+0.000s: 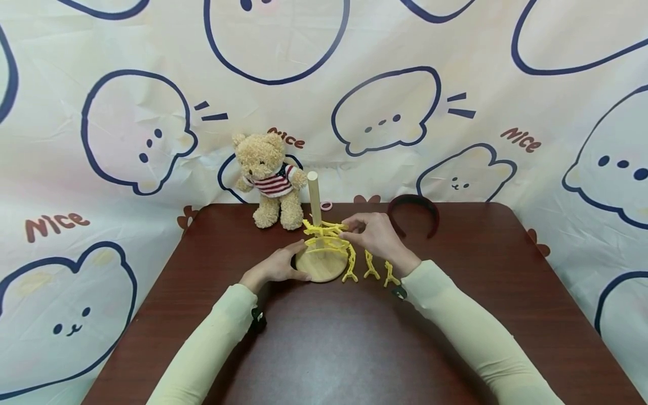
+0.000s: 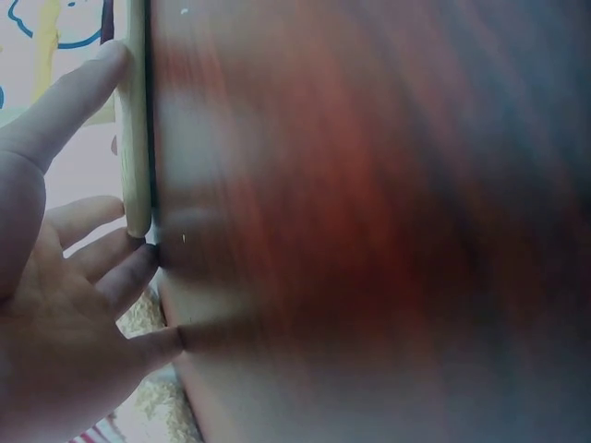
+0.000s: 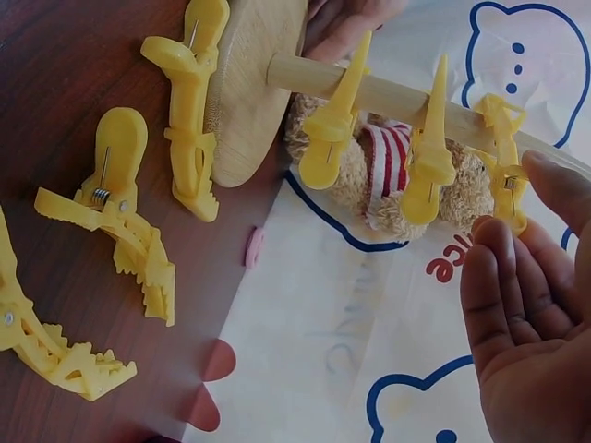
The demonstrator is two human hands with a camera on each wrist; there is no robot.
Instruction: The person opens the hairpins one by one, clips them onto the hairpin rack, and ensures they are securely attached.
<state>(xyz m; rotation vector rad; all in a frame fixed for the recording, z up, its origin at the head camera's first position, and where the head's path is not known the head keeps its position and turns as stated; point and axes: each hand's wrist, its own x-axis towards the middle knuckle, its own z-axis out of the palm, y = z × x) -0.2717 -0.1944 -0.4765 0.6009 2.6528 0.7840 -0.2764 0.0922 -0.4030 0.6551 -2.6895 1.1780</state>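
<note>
A wooden stand has a round base and an upright post. My left hand holds the base by its left rim, thumb at the near side; the left wrist view shows thumb and fingers against the rim. With thumb and fingertips, my right hand pinches the handle end of a yellow alligator hair clip, whose other end is at the post. Lower on the post sit two more yellow clips. Three yellow clips stand on the table right of the base.
Behind the stand, a teddy bear in a striped shirt sits at the table's back edge. A pink ring lies behind the post. Farther right is a dark headband. A printed cloth hangs behind the brown table.
</note>
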